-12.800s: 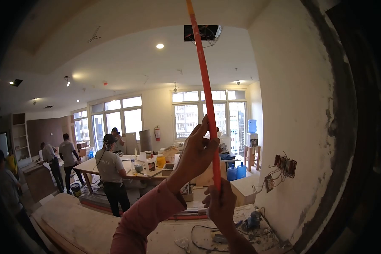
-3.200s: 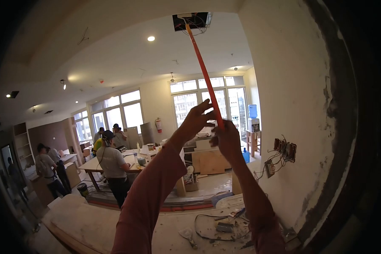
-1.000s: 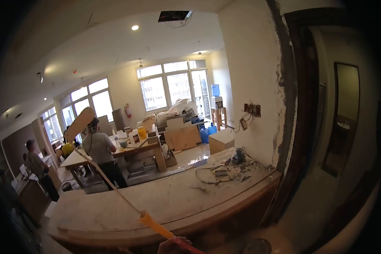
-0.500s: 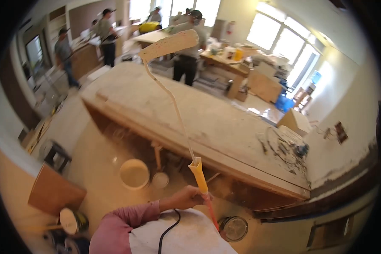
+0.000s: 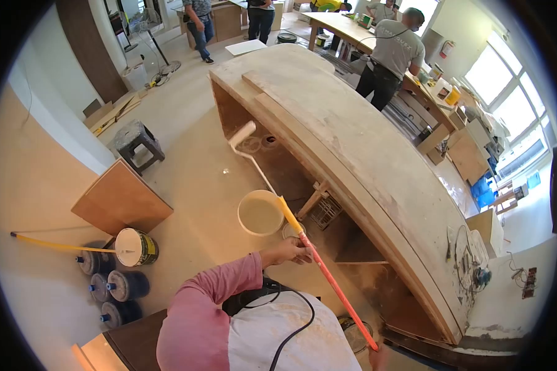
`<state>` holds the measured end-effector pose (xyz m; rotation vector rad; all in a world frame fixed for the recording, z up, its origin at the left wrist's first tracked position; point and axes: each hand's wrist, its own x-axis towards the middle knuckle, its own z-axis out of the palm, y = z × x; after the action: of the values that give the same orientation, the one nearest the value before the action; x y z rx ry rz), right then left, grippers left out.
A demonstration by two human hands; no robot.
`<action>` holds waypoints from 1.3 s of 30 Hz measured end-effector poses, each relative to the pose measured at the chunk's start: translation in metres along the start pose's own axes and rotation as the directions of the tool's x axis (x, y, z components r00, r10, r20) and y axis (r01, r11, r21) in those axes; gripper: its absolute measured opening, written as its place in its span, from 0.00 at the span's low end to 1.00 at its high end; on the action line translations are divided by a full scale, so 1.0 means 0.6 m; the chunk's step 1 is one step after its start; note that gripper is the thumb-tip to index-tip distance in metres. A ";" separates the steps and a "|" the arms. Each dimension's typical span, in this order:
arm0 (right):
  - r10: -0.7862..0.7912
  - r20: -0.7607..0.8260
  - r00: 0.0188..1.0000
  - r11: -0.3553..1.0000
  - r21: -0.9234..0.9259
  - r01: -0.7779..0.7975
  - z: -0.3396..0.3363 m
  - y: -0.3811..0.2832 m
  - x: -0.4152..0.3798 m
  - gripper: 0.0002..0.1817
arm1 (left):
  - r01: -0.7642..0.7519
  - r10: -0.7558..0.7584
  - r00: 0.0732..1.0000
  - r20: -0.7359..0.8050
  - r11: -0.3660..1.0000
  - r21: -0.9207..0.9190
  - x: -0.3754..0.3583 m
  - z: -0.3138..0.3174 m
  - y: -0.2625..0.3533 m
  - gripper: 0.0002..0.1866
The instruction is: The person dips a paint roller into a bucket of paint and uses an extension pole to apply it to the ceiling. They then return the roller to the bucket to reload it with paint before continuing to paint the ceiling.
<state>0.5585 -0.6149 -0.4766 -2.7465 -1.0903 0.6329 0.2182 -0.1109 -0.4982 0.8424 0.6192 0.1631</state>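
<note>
A paint roller on a long pole runs diagonally across the view. Its pale roller head (image 5: 242, 133) hangs on a bent wire frame in front of the counter's open side. Below the yellow grip, the pole (image 5: 328, 276) is red. My left hand (image 5: 291, 251), in a pink sleeve, is closed around the pole just under the yellow part. Partly blurred, my right hand (image 5: 380, 357) holds the pole's lower end. A round pale bucket (image 5: 260, 213) stands on the floor by the yellow grip.
A long dusty counter (image 5: 353, 148) with open compartments fills the right. On the left are a dark stool (image 5: 139, 145), a leaning board (image 5: 122, 198), a paint bucket (image 5: 136, 247) and several water bottles (image 5: 120, 285). A person (image 5: 390, 55) stands beyond the counter; others are farther back.
The roller head has come down from above the counter to in front of its open side. My view has turned left and downward. Both hands stay on the pole.
</note>
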 end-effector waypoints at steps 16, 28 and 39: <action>-0.180 0.136 0.974 0.911 -0.349 0.217 -0.171 -0.353 -0.061 0.19 | 0.432 -0.513 0.849 -0.125 0.811 -0.395 0.116 -0.123 -0.240 0.07; -0.224 0.211 0.952 0.930 -0.247 0.273 0.043 -0.548 0.062 0.17 | 0.500 -0.606 0.789 -0.104 0.730 -0.466 0.114 -0.142 -0.277 0.08; -0.285 0.274 0.919 0.905 -0.240 0.352 0.222 -0.630 0.170 0.18 | 0.412 -0.484 0.873 -0.055 0.794 -0.448 0.105 -0.190 -0.290 0.13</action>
<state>0.3310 -0.2742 -0.5335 -2.6632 -1.7721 0.8185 0.1861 -0.1297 -0.7124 0.2401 0.8901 -0.0708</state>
